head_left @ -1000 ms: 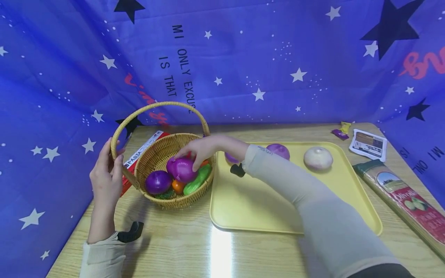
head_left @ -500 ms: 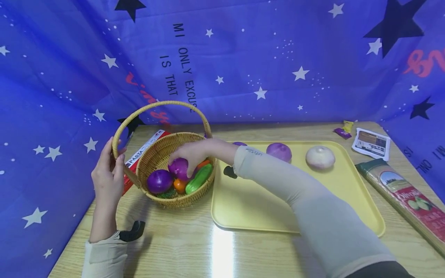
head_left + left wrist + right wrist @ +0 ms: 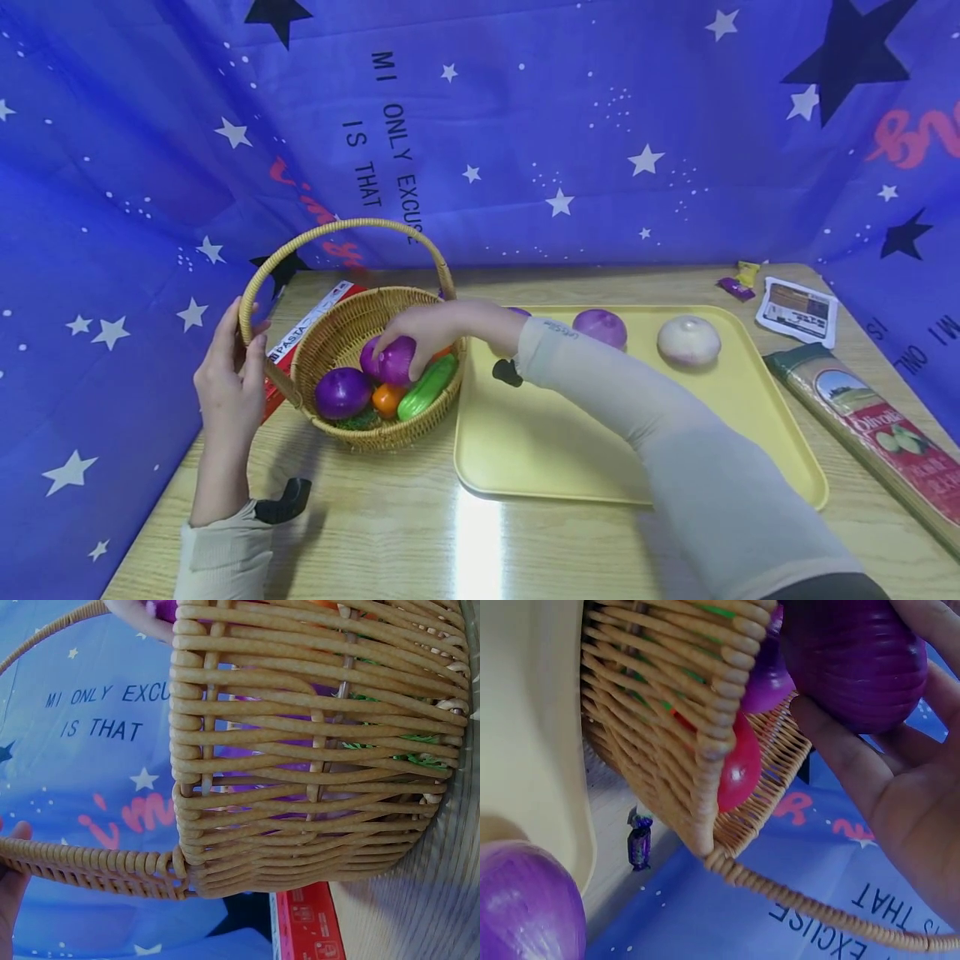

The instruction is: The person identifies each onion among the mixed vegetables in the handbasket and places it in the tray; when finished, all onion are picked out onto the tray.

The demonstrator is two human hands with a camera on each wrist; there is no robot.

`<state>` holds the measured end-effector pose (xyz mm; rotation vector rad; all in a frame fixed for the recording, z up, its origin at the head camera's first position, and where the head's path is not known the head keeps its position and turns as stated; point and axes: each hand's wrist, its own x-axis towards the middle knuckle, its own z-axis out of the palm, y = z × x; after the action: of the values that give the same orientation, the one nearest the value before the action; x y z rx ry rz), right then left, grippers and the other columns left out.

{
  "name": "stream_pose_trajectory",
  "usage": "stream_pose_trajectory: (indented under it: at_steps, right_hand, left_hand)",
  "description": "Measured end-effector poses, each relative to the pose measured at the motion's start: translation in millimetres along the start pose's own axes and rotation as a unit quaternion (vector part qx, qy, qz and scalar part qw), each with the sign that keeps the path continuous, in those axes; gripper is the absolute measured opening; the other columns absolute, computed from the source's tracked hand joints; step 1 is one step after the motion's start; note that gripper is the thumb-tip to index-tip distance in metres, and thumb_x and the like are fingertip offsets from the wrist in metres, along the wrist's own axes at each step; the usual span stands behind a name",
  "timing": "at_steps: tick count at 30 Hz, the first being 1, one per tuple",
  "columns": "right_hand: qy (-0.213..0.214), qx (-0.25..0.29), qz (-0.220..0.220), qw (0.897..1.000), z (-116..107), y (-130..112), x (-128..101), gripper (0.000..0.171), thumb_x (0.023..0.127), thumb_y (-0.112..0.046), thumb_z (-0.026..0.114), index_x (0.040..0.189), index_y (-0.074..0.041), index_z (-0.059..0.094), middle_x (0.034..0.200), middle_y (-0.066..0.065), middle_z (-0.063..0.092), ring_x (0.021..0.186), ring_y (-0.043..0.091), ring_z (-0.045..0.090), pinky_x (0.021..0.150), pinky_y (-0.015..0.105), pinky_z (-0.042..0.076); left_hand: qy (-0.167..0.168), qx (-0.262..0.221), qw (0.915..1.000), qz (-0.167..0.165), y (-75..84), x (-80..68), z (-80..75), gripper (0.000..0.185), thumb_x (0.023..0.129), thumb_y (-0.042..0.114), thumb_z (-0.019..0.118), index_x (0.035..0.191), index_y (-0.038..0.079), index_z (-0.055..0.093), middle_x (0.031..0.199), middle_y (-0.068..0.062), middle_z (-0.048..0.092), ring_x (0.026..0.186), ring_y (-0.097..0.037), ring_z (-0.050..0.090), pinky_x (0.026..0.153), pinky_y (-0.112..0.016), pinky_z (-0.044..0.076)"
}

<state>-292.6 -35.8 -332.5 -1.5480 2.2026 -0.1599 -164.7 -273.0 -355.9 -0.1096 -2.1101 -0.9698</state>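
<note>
My left hand (image 3: 228, 379) holds the side of the arched handle (image 3: 360, 222) of a wicker basket (image 3: 375, 437), thumb and fingers either side of it. Inside the basket, my right hand (image 3: 427, 329) grips a purple onion (image 3: 859, 667); its fingers curl round the onion in the right wrist view. A second purple onion (image 3: 765, 686) lies close beside it. A dark purple onion (image 3: 342, 393), a small orange vegetable (image 3: 387, 400) and a green cucumber (image 3: 427, 390) also lie in the basket. A red rounded vegetable (image 3: 739, 765) shows at the far rim.
A yellow tray (image 3: 555, 450) carries a purple onion (image 3: 600, 327), a white onion (image 3: 688, 342) and another purple one partly behind my right arm. A spaghetti pack (image 3: 870, 425), white packet (image 3: 797, 310) and wrapped candies (image 3: 738, 285) lie right. A red pasta box (image 3: 307, 329) lies behind the basket.
My right hand dips further over the onion, then shifts slightly back to the right, showing more of the onion again. The left hand stays on the basket handle.
</note>
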Motion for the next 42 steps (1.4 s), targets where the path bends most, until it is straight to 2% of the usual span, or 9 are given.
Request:
stream_pose_trajectory:
  at_steps: [7,14,21,25,32,42]
  right_hand:
    - [0.050,0.014,-0.016,0.999,-1,2,-23,0.058,0.081,-0.026,0.074,0.135,-0.018,0.052,0.139,0.005,0.051,0.131,0.021,0.042,0.112,0.033,0.037]
    - [0.115,0.039,-0.005,0.993,8,7,-55,0.059,0.080,-0.032,0.074,0.135,-0.021,0.053,0.141,0.004,0.048,0.134,0.022,0.040,0.114,0.037,0.036]
    - [0.199,0.087,0.022,0.976,25,8,-93,0.059,0.080,-0.033,0.074,0.134,-0.021,0.053,0.141,0.008,0.046,0.132,0.026,0.041,0.111,0.041,0.039]
    - [0.237,0.111,0.032,0.965,43,14,-110,0.060,0.078,-0.034,0.076,0.132,-0.023,0.055,0.140,0.008,0.048,0.131,0.027,0.042,0.108,0.045,0.042]
    - [0.268,0.144,0.037,0.952,73,29,-126,0.060,0.076,-0.028,0.077,0.131,-0.021,0.056,0.137,0.009,0.050,0.128,0.027,0.045,0.103,0.044,0.047]
    - [0.282,0.182,0.036,0.941,88,31,-139,0.060,0.077,-0.030,0.076,0.132,-0.022,0.055,0.140,0.004,0.051,0.131,0.029,0.044,0.102,0.045,0.048]
  left_hand:
    - [0.002,-0.005,1.0000,0.004,-0.7,-0.1,0.9,0.048,0.094,0.003,0.053,0.139,0.017,0.047,0.124,-0.015,0.062,0.103,0.020,0.053,0.087,-0.001,0.045]
    - [0.004,0.000,0.9999,0.012,0.2,-2.0,0.2,0.048,0.093,0.003,0.054,0.139,0.018,0.048,0.124,-0.012,0.063,0.103,0.019,0.054,0.087,0.000,0.045]
    - [0.002,-0.001,0.9999,0.011,0.3,-4.3,-0.7,0.048,0.094,0.003,0.053,0.139,0.018,0.048,0.123,-0.015,0.063,0.103,0.020,0.053,0.087,0.000,0.044]
    - [0.005,-0.003,0.9999,0.013,0.4,-5.2,0.5,0.048,0.093,0.002,0.054,0.138,0.017,0.048,0.123,-0.014,0.063,0.103,0.021,0.053,0.087,0.001,0.044]
    - [0.008,-0.004,0.9999,0.006,0.1,-6.3,-0.7,0.048,0.093,0.001,0.054,0.138,0.017,0.048,0.123,-0.013,0.063,0.103,0.019,0.054,0.087,0.000,0.045]
    - [0.011,-0.003,0.9998,0.017,-0.5,-3.3,1.3,0.047,0.093,0.001,0.054,0.138,0.016,0.049,0.123,-0.013,0.064,0.102,0.020,0.053,0.087,0.000,0.044]
